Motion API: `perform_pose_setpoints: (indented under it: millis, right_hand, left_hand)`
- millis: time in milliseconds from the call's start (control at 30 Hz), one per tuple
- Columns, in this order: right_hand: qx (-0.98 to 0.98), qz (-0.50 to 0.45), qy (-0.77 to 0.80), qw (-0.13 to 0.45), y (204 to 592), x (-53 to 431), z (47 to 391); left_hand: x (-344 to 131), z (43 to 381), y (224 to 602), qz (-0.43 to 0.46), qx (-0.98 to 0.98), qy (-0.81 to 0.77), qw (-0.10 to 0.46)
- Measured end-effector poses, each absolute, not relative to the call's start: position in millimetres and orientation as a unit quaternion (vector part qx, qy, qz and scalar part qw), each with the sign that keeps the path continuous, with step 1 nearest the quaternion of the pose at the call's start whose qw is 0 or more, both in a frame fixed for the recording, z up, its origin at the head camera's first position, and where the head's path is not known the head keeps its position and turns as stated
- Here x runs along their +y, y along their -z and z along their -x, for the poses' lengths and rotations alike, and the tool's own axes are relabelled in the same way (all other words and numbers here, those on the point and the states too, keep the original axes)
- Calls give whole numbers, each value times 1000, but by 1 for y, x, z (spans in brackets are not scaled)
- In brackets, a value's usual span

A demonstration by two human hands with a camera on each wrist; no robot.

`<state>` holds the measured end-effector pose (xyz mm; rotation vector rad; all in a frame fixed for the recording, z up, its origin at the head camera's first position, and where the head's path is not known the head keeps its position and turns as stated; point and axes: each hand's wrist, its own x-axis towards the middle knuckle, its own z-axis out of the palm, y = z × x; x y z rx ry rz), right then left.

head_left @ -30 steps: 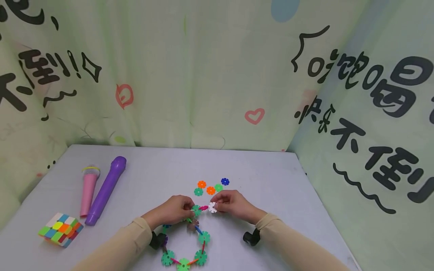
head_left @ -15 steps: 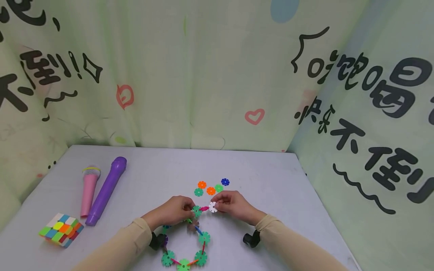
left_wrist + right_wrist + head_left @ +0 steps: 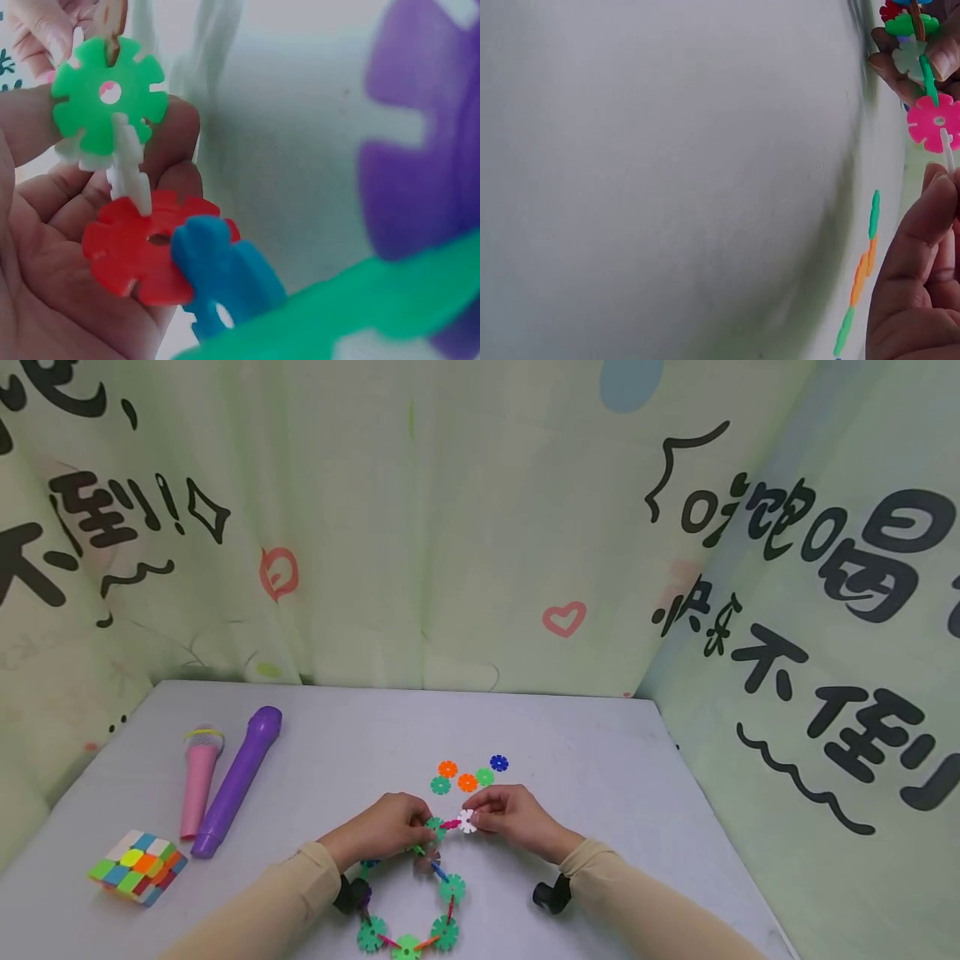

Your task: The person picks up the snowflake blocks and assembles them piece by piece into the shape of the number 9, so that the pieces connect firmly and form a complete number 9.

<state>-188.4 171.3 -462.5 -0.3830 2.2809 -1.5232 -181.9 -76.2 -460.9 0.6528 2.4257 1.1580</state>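
Note:
A chain of notched plastic snowflake discs loops over the table, with a green disc (image 3: 452, 889) on its right side. My left hand (image 3: 381, 828) holds the upper part of the chain between thumb and fingers. In the left wrist view, a bright green disc (image 3: 82, 105), a red disc (image 3: 135, 255) and a blue disc (image 3: 206, 240) link along that hand. My right hand (image 3: 522, 822) pinches a white snowflake disc (image 3: 467, 822) at the chain's end. It meets a pink disc (image 3: 924, 124); how deeply their slots engage is hard to tell.
Beyond the hands lie several loose discs, among them an orange disc (image 3: 447, 769) and a blue disc (image 3: 498, 763). On the left are a pink toy microphone (image 3: 198, 789), a purple microphone (image 3: 236, 785) and a puzzle cube (image 3: 138, 868). A printed curtain (image 3: 465, 527) hangs behind.
My right hand has shifted slightly left with the white disc, which now shows more of its face. The left hand stays nearly still on the chain.

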Motion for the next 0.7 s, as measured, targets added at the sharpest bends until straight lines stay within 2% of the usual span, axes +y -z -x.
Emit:
perform_pose_setpoints:
  millis: [500,700]
  right_hand:
    - [810,113,550,169,464,161,184]
    - [798,128,561,178,455,158,183]
  left_hand:
    - [-77,179,459,-235,889,-365,147]
    - [-68,182,453,-298,903,-287,115]
